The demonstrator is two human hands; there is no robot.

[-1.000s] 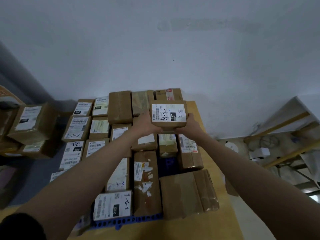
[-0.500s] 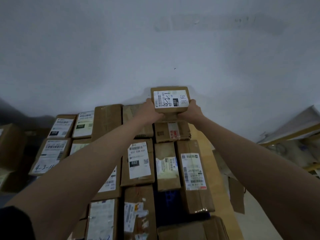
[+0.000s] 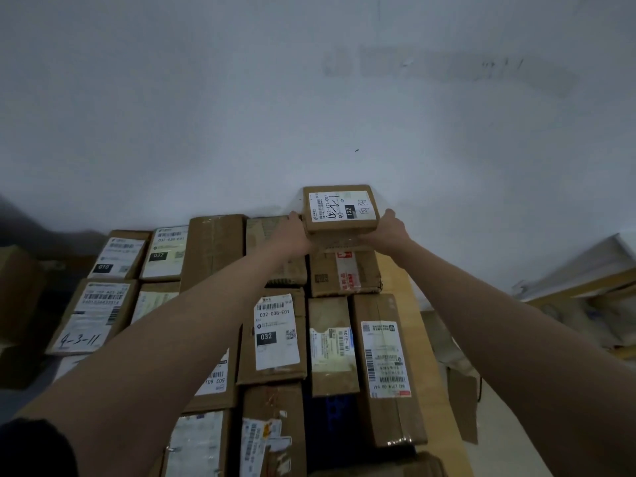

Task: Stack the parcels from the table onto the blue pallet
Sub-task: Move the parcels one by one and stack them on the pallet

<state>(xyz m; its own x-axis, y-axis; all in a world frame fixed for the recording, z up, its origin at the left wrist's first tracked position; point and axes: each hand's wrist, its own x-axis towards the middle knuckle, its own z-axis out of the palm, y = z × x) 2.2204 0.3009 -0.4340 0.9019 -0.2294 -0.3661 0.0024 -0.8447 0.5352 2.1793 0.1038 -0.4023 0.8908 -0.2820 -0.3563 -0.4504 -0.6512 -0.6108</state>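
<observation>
I hold a small brown parcel (image 3: pixel 340 210) with a white label marked 122 at the far end of the load, close to the wall. My left hand (image 3: pixel 293 232) grips its left side and my right hand (image 3: pixel 387 228) grips its right side. It sits just above a taped parcel (image 3: pixel 344 275) in the back row. Several labelled cardboard parcels cover the blue pallet (image 3: pixel 330 411), whose blue plastic shows only through a gap near the middle.
A grey wall (image 3: pixel 309 115) rises right behind the load. A wooden surface (image 3: pixel 406 290) runs along the right of the parcels. More boxes (image 3: pixel 17 287) stand at the left; flat boards and cardboard scraps (image 3: pixel 461 390) lie at the right.
Both hands have carried the small parcel forward, from over the middle rows to the back row by the wall. My view has moved in closer over the pallet.
</observation>
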